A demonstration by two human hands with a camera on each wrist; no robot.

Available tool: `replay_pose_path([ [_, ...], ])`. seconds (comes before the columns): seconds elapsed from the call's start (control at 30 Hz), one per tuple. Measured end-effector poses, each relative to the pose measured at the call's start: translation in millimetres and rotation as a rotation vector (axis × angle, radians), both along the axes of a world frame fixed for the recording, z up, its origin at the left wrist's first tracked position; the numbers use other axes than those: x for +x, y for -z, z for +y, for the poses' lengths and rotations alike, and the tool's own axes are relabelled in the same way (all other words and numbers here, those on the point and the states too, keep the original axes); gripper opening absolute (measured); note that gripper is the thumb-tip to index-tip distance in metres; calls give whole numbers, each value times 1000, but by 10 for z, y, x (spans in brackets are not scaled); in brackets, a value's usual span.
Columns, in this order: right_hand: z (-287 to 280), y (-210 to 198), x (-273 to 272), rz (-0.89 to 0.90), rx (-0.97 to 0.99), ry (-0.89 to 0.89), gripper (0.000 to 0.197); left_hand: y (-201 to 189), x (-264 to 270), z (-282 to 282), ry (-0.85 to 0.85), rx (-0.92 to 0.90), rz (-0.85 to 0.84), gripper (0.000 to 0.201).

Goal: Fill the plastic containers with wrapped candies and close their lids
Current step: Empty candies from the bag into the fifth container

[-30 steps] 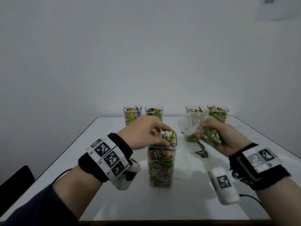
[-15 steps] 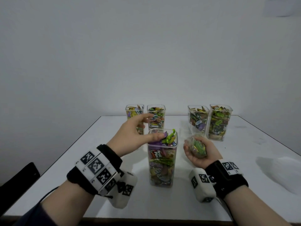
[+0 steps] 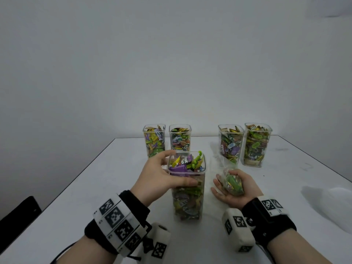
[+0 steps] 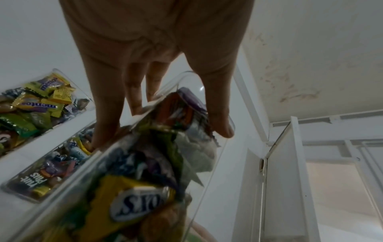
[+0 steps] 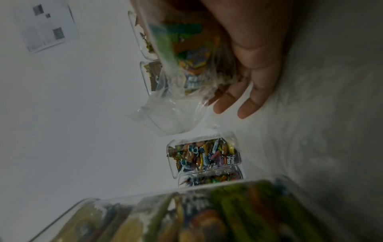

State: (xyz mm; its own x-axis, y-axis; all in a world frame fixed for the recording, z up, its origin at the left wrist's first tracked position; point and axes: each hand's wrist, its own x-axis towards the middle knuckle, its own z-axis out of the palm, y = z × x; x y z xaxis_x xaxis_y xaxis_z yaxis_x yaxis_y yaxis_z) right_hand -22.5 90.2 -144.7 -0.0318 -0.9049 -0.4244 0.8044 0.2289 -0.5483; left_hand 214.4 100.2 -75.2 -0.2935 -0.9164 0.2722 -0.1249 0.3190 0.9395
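A tall clear plastic container [image 3: 187, 204] stands in the middle of the white table [image 3: 114, 187], heaped above its rim with wrapped candies [image 3: 187, 161]. It has no lid. My left hand [image 3: 167, 175] grips its upper part, thumb across the front and fingers behind; the left wrist view shows the left hand [image 4: 161, 104] clasping the container [image 4: 145, 163]. Just to its right, my right hand [image 3: 238, 191] lies palm up and holds a clear plastic bag of candies [image 3: 231, 184], thumb over it. From the right wrist, the bag [image 5: 186, 65] rests against the right hand [image 5: 254, 62].
Along the table's far edge stand several open containers full of candies: two at the left [image 3: 154, 140] [image 3: 180, 139], two at the right [image 3: 230, 143] [image 3: 257, 144]. A white blurred heap [image 3: 331, 202] lies at the right edge. A black chair back [image 3: 17, 216] shows at the left.
My left hand left the top of the candy heap and now grips the container's side. My right hand came down and nearer to me with the bag, turning palm up.
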Motion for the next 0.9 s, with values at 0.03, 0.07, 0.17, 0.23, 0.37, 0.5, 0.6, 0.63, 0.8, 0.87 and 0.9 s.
replay_pose_path([
  [0.03, -1, 8, -6, -1, -1, 4, 13, -25, -9, -15, -26, -1, 47, 88],
  [0.07, 0, 14, -11, -1, -4, 6, 13, -53, -21, -38, -55, 2, 97, 90],
  [0.17, 18, 21, -21, -10, -8, 23, 10, -153, -73, -169, -148, -7, 205, 102],
  [0.23, 36, 18, -36, -23, -6, 33, 8, -223, -145, -282, -194, -28, 218, 110],
  [0.37, 65, 2, -74, -37, 0, 33, 7, -295, -423, -532, -217, -52, 128, 119],
  [0.5, 86, -4, -116, -58, 26, 52, 14, -212, -717, -808, -190, -12, 22, 111],
  [0.6, 99, -6, -146, -79, 42, 60, 18, -109, -854, -949, -178, 26, 0, 105],
  [0.63, 102, -9, -153, -82, 47, 59, 19, -77, -882, -978, -170, 36, -7, 105],
  [0.8, 80, 1, -164, -74, 62, 44, 22, 41, -952, -1053, -182, 22, -36, 116],
  [0.87, 65, 6, -171, -65, 59, 46, 21, 85, -971, -1054, -235, -2, -35, 115],
  [0.9, 60, 9, -174, -62, 59, 46, 21, 110, -982, -1050, -273, -28, -60, 111],
])
